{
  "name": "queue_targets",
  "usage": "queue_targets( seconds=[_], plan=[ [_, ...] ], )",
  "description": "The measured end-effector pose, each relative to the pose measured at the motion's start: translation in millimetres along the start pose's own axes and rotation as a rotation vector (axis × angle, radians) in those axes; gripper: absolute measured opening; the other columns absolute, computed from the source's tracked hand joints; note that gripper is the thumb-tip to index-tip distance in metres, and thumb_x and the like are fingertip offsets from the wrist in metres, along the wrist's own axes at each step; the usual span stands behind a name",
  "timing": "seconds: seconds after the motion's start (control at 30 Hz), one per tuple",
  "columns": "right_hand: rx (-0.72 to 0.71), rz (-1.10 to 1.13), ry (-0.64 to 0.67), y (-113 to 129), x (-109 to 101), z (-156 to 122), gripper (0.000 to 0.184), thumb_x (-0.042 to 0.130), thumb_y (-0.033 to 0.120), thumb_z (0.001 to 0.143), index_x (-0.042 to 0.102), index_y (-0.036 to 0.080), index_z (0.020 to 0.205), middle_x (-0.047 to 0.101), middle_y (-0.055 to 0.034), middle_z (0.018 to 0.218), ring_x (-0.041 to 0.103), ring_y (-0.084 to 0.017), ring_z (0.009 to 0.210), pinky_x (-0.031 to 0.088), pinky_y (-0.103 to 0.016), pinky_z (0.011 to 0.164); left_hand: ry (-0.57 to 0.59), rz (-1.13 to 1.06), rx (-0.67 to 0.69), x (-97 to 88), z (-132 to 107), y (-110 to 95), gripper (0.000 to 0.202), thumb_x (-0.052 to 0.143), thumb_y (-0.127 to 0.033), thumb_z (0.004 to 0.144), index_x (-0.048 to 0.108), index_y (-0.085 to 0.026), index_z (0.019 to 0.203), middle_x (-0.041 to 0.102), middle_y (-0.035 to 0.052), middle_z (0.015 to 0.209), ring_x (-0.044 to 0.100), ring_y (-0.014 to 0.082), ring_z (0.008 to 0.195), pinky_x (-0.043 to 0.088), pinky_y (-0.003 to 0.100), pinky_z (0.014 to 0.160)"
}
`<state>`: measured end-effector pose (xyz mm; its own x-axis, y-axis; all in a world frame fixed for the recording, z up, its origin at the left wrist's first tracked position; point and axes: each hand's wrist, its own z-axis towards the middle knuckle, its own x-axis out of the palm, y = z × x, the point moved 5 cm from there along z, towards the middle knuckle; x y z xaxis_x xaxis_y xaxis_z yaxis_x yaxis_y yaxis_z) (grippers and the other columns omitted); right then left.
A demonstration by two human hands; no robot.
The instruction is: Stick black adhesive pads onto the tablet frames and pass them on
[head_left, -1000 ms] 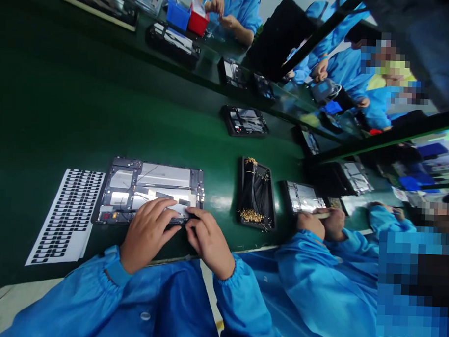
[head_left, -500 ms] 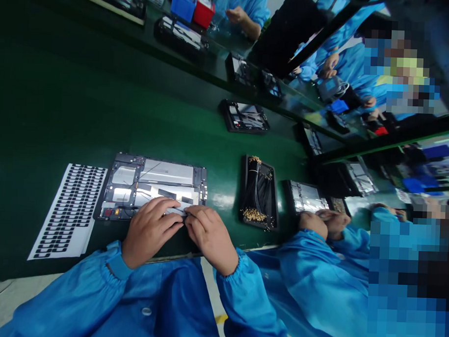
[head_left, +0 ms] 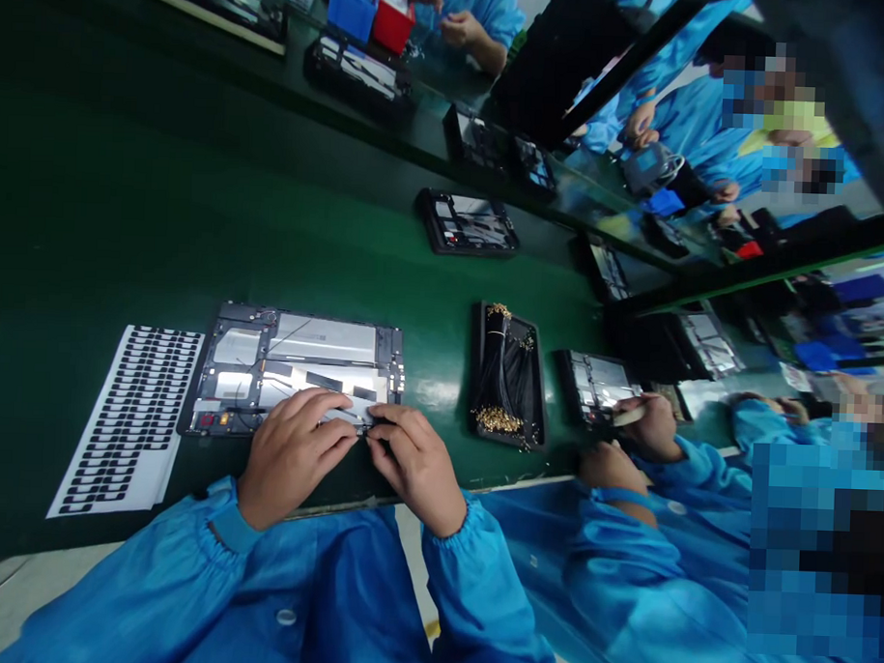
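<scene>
The left hand and right hand have drawn closer, together pinching a thin silver strip at the near edge of the open tablet housing, which lies on the green tabletop right of a sheet of black adhesive pads.

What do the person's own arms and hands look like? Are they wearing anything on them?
The left hand and right hand are bare, with no gloves. Both arms are covered by long, shiny bright blue sleeves of a work coat. Each sleeve ends in a puffy gathered cuff, and the left cuff has a darker blue band around the wrist.
</scene>
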<state>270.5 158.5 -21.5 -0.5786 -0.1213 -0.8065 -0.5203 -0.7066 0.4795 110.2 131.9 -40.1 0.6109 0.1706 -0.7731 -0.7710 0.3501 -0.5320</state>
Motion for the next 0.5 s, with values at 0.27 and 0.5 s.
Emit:
queue_targets(
  seconds=[0.27,0.5],
  plan=[
    [-0.035,-0.016,0.002,0.0,1.4,2.2,0.010,0.059,0.010,0.096,0.063,0.018,0.102,0.070,-0.0125,0.110,0.065,-0.023,0.109,0.059,-0.041,0.092,0.003,-0.001,0.004,-0.2,-0.5,-0.1,0.011,0.060,-0.024,0.096,0.068,-0.024,0.090,0.067,0.0025,0.119,0.058,0.0243,0.115,0.048,0.040,0.094],
    [-0.019,-0.009,-0.017,0.5,1.3,2.9,0.012,0.057,0.012,0.097,0.063,0.020,0.104,0.071,-0.0111,0.109,0.066,-0.023,0.107,0.060,-0.041,0.092,0.009,-0.002,-0.006,-0.3,1.7,-1.3,0.010,0.060,-0.025,0.095,0.068,-0.024,0.089,0.068,0.0025,0.118,0.059,0.0241,0.115,0.048,0.040,0.094]
  ],
)
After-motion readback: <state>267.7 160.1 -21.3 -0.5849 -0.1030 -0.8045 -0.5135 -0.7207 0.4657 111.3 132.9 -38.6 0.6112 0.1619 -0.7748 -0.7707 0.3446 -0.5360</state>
